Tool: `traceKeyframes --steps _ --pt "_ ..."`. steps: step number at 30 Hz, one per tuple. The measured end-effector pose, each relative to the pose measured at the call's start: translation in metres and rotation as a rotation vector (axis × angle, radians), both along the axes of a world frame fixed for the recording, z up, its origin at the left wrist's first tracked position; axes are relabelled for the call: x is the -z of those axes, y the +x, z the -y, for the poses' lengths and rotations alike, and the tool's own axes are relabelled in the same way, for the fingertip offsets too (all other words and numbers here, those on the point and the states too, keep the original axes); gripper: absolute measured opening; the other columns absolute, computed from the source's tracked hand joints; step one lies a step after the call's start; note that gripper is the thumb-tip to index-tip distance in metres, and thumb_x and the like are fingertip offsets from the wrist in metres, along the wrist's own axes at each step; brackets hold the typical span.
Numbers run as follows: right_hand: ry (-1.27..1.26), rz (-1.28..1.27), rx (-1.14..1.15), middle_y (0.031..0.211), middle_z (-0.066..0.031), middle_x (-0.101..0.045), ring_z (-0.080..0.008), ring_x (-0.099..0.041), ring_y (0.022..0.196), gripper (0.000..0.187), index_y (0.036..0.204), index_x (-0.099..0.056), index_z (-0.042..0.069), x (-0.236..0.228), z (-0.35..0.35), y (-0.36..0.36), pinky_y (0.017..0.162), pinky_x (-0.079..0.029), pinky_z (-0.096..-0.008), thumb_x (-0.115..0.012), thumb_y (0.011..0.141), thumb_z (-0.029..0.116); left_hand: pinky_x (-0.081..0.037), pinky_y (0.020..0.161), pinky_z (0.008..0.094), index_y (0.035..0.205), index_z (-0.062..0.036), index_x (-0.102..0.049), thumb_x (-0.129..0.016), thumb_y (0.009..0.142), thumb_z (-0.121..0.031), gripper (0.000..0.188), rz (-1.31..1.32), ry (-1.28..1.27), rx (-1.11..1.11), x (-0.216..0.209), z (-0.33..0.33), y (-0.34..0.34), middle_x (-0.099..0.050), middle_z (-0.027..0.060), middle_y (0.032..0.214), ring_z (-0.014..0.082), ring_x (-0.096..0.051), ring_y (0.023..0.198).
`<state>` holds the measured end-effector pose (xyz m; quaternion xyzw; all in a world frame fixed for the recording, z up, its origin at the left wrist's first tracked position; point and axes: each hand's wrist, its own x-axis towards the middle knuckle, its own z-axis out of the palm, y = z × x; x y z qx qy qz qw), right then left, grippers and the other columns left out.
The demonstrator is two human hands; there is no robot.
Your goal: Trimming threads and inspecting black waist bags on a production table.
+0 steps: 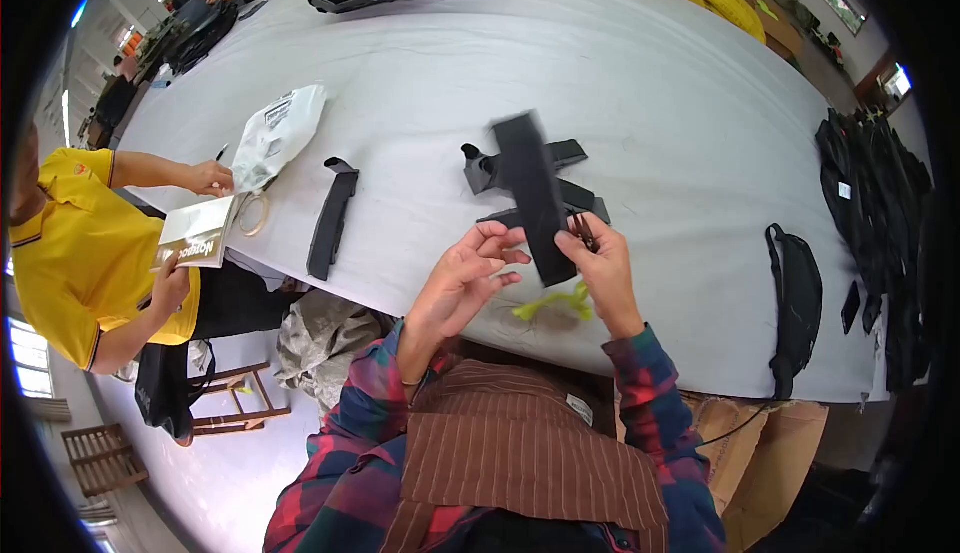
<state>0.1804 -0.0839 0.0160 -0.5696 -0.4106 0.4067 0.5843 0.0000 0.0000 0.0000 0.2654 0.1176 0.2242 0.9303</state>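
Note:
My right hand (608, 271) grips the lower end of a flat black fabric strip (534, 191) between thumb and fingers. A small pair of dark thread snips (584, 231) is tucked in the same hand. The strip stands up at a slant above the table, its top end slightly blurred. My left hand (460, 281) is beside the strip, palm turned up and fingers apart, holding nothing. Behind the strip, several similar black pieces (570, 151) lie in a loose pile, partly hidden by it. Bright yellow-green scraps (558, 301) lie on the table between my hands.
One black strip (335, 218) lies left on the white-covered table (420, 83). A co-worker in yellow (75, 243) holds a booklet (195, 231) near a tape roll (254, 215) and plastic bag (282, 133). At right are a black pouch (793, 303) and hanging black pieces (880, 223).

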Motion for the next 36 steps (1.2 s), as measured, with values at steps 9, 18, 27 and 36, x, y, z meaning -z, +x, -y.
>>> traceKeyframes --steps 9,18,27,36 --pt "-0.036 -0.097 0.085 0.068 0.0071 -0.051 -0.0004 -0.041 0.064 0.008 0.08 -0.06 0.001 0.03 0.01 -0.027 0.056 -0.036 -0.019 -0.064 0.085 0.006 -0.042 0.075 0.0222 0.121 0.0 -0.051 -0.06 0.087 -0.008 0.036 -0.463 0.488 -0.269 -0.016 -0.006 0.008 -0.064 0.0048 0.105 0.0068 -0.054 0.083" --pt "-0.081 -0.109 -0.018 0.067 0.0031 -0.053 -0.0035 -0.043 0.063 0.012 0.088 -0.063 -0.002 0.038 0.02 -0.032 0.056 -0.037 -0.0222 -0.063 0.085 0.011 -0.045 0.062 0.0208 0.089 -0.0056 -0.052 -0.065 0.085 -0.006 0.013 -0.506 0.468 -0.323 -0.009 -0.01 0.003 -0.063 0.0014 0.073 0.0057 -0.054 0.064" --pt "0.119 0.437 0.202 0.085 -0.0043 -0.052 -0.014 -0.051 0.069 0.038 0.117 -0.058 0.011 0.005 0.014 -0.015 0.064 -0.044 -0.0261 -0.069 0.082 0.019 -0.04 0.056 0.0186 0.091 -0.0061 -0.047 -0.06 0.086 -0.001 0.014 -0.455 0.391 -0.424 0.001 0.005 0.012 -0.059 -0.0005 0.073 0.0031 -0.051 0.062" --pt "0.174 0.827 0.249 0.082 -0.0048 -0.062 -0.0202 -0.056 0.07 0.021 0.102 -0.066 0.009 -0.011 -0.007 -0.005 0.065 -0.044 -0.0293 -0.065 0.081 0.009 -0.028 0.05 0.0174 0.093 -0.006 -0.044 -0.056 0.085 0.005 0.018 -0.447 0.593 -0.295 0.007 0.016 0.009 -0.048 -0.0065 0.068 -0.0012 -0.037 0.059"
